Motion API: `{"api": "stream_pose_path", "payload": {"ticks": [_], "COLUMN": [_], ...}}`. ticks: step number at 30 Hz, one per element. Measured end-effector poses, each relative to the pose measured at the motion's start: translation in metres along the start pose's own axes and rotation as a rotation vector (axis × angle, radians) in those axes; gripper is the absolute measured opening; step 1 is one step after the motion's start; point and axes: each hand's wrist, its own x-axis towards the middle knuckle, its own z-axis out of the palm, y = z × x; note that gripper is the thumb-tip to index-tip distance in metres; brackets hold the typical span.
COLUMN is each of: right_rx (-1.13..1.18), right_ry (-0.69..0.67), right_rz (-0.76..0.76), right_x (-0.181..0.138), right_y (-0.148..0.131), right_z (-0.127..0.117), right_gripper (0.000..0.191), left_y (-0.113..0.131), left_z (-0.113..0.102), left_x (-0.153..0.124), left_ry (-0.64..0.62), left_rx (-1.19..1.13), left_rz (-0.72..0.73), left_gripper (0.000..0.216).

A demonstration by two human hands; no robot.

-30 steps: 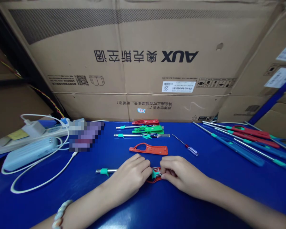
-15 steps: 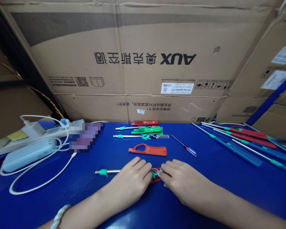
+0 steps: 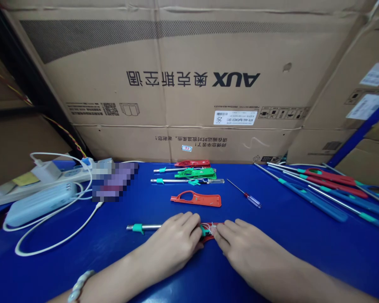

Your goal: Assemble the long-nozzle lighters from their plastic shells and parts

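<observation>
On the blue table lies a long-nozzle lighter [image 3: 151, 227] with its red casing open, its metal tube pointing left. My left hand [image 3: 180, 236] is closed around the middle of the lighter, near the teal trigger [image 3: 205, 230]. My right hand [image 3: 242, 239] has its fingers bent together over the casing's right part, beside thin white wires [image 3: 212, 228]; the fingertips are partly hidden. Just beyond my hands rests a loose orange-red casing half [image 3: 205, 200]. Further back are a green casing half [image 3: 200, 172], a red casing half [image 3: 192, 163] and metal tubes with teal triggers.
A screwdriver [image 3: 252, 199] with a clear purple handle lies right of the loose casing half. Several blue and red lighters [image 3: 322, 206] lie at the right. A power bank [image 3: 41, 204], white cables and a power strip [image 3: 6, 193] occupy the left. Cardboard [image 3: 189, 50] stands behind.
My right hand has shifted slightly right and down along the casing, showing more of the wires. The left hand stays on the lighter. The view has moved slightly.
</observation>
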Motion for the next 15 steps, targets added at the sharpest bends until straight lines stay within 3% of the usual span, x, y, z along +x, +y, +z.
{"api": "stream_pose_path", "payload": {"ticks": [6, 10, 12, 15], "right_rx": [0.315, 0.642, 0.753, 0.759], "right_ry": [-0.173, -0.28, -0.262, -0.095], "right_rz": [0.021, 0.067, 0.097, 0.245], "right_x": [-0.004, 0.002, 0.006, 0.012], "right_y": [0.026, 0.048, 0.057, 0.068], "right_z": [-0.022, -0.039, -0.04, -0.027], "right_gripper": [0.047, 0.034, 0.028, 0.021], "left_y": [-0.01, -0.017, -0.02, -0.023], "left_z": [0.003, 0.003, 0.004, 0.004], "left_x": [-0.001, 0.0, 0.001, 0.002], "left_ry": [0.01, -0.001, -0.01, -0.015], "left_rx": [-0.084, -0.1, -0.067, -0.057], "left_rz": [-0.043, -0.038, -0.013, 0.014], "left_gripper": [0.009, 0.01, 0.006, 0.006]}}
